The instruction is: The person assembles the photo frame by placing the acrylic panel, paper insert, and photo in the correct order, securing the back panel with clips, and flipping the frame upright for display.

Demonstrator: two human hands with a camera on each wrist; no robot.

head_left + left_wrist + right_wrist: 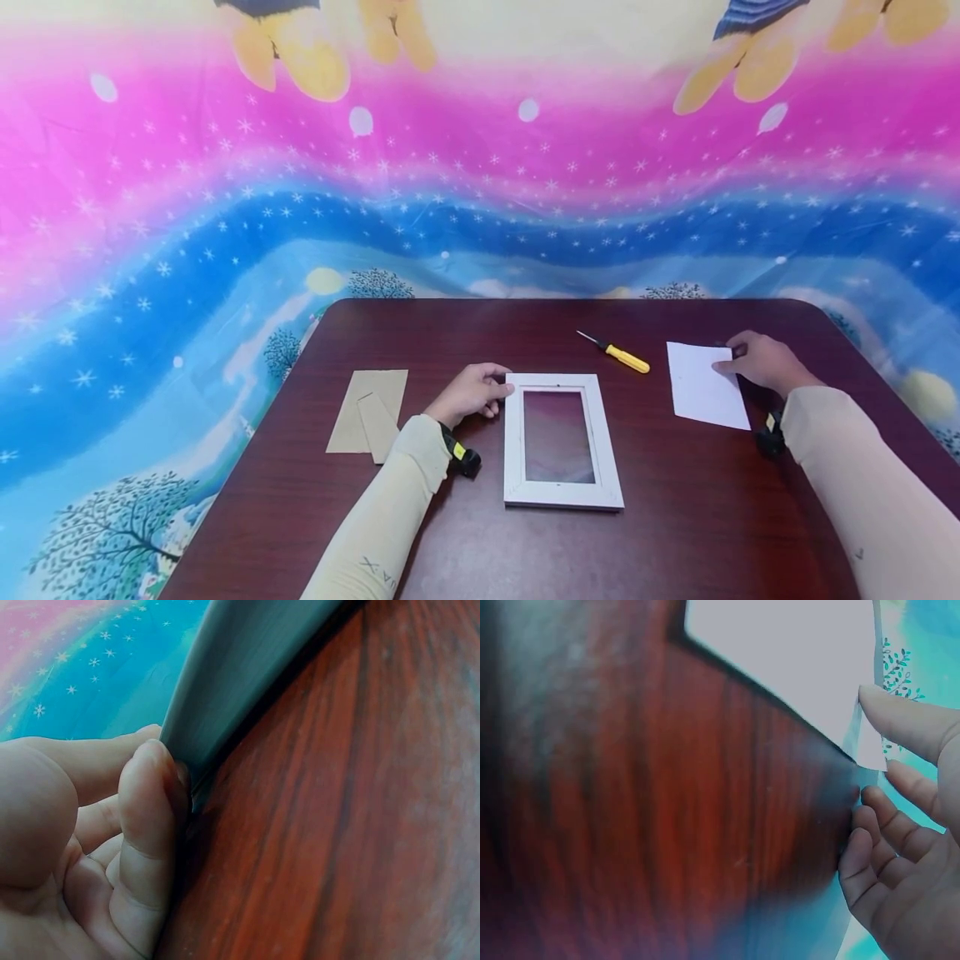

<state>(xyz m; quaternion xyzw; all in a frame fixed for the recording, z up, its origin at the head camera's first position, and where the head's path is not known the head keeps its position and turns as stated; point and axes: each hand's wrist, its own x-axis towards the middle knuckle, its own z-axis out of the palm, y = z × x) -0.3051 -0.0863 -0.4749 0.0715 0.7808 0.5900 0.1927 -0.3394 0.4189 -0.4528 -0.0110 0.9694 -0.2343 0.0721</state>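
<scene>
A white picture frame [514,446] lies flat on the table, its middle showing a see-through pane with reflections. My left hand [468,393] grips the frame's far left corner, thumb on top. In the left wrist view, the curled fingers [146,817] meet the frame's side [232,675]; where they touch underneath is hidden. On the right, a white sheet of paper [701,385] is pinched at its far right corner by my right hand [772,364]. The right wrist view has the thumb [907,720] over the paper's corner, with the other fingers loosely bent below.
Left of the frame lies a brown backing board [345,412] with a stand leg [377,425] on it. A yellow-handled screwdriver [626,358] lies behind, between frame and paper. The dark wooden table [675,517] ends at a patterned backdrop [480,225].
</scene>
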